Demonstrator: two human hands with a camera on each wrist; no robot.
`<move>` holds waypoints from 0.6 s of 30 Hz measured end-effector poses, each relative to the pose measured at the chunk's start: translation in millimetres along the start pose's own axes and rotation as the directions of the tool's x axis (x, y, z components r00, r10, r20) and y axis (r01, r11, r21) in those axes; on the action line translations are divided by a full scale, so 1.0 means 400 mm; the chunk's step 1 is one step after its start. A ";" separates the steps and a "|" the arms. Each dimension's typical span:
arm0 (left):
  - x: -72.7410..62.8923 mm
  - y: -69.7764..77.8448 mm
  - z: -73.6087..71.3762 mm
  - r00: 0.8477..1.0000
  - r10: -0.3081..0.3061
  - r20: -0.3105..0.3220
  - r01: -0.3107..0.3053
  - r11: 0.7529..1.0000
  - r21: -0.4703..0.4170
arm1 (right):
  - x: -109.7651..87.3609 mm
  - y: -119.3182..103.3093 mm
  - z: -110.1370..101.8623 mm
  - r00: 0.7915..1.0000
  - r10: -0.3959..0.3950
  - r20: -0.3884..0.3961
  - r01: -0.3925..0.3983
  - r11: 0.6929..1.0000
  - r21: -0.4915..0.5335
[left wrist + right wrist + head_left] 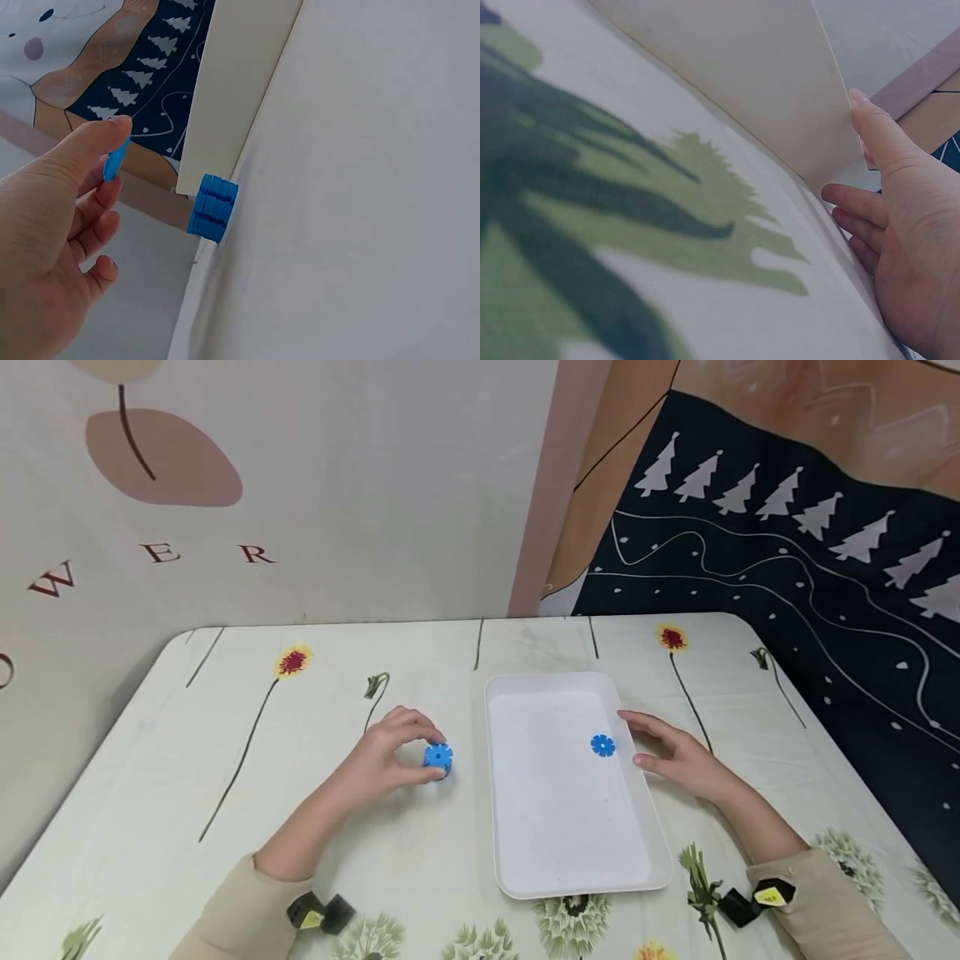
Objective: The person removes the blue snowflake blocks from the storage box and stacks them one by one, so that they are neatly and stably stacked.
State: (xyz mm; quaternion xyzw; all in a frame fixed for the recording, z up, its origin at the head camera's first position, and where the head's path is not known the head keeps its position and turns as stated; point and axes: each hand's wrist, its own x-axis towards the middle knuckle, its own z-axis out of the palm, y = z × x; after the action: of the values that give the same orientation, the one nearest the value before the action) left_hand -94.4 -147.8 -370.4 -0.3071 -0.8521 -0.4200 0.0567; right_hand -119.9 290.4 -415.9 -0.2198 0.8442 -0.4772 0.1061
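My left hand pinches a blue snowflake-shaped disc between thumb and fingers, left of the white tray. In the left wrist view the held disc shows edge-on, apart from a short stack of similar blue discs on the table. From above, the held disc and hand largely hide that stack. Another blue snowflake disc lies flat inside the tray, near its right wall. At that wall's outer side rests my right hand, thumb and fingers spread with their tips at the rim.
A white tablecloth printed with flowers and stems covers the table. Behind it hangs a pale printed cloth; a dark panel with white trees borders the right side. Each sleeve carries a small black device at the wrist.
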 end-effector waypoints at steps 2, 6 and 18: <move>-0.002 -0.010 0.003 1.000 -0.014 0.003 0.014 1.000 -0.004 | 0.000 0.000 0.000 1.000 0.001 0.000 -0.001 1.000 0.002; -0.008 -0.034 0.016 1.000 -0.028 0.008 0.028 1.000 -0.004 | 0.000 0.000 0.000 1.000 -0.001 0.000 0.001 1.000 0.004; -0.018 -0.054 0.032 0.990 -0.137 0.030 0.137 0.990 0.015 | 0.000 -0.002 0.000 1.000 -0.005 -0.002 0.005 1.000 0.007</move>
State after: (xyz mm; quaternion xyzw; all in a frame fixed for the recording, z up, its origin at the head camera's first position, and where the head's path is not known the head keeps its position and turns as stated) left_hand -99.0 -151.4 -396.1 -0.2539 -0.8747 -0.4124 0.0164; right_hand -119.5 290.0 -415.3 -0.2209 0.8421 -0.4806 0.1050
